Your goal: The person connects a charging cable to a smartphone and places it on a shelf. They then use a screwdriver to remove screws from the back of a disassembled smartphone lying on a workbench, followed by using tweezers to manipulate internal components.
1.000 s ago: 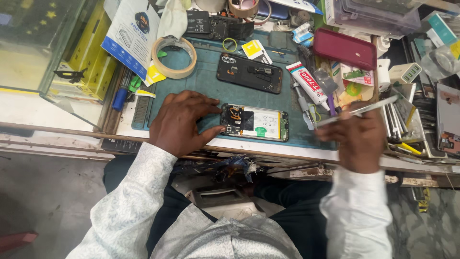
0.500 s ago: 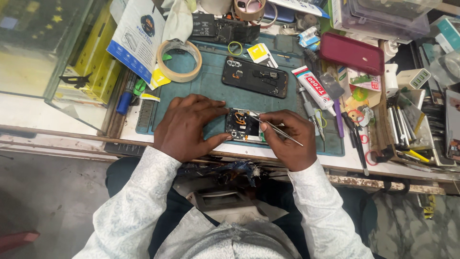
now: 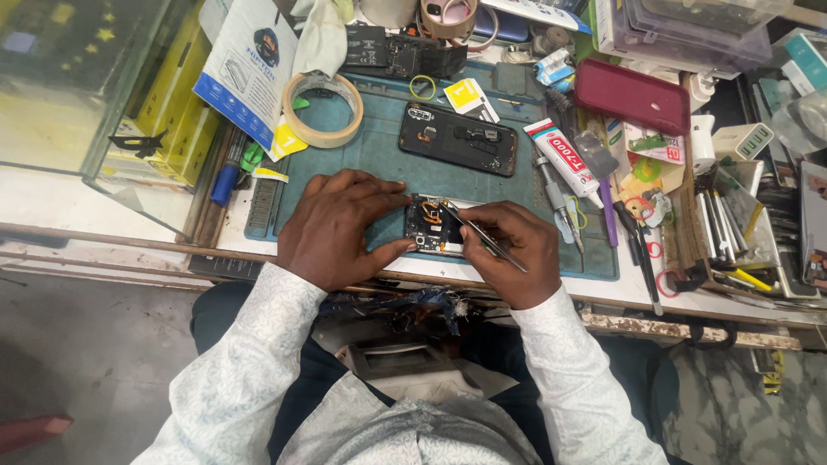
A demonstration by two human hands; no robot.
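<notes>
Two hands meet over the opened phone (image 3: 433,226) at the near edge of the teal mat (image 3: 379,155). Your left hand (image 3: 338,228) lies spread, pressing its side; your right hand (image 3: 510,251) pinches tweezers (image 3: 475,232) with tips inside. I judge the work midway: its insides are bare, and a separated dark back panel (image 3: 457,139) lies beyond. Clutter crowds the right; open mat lies between phone and panel.
</notes>
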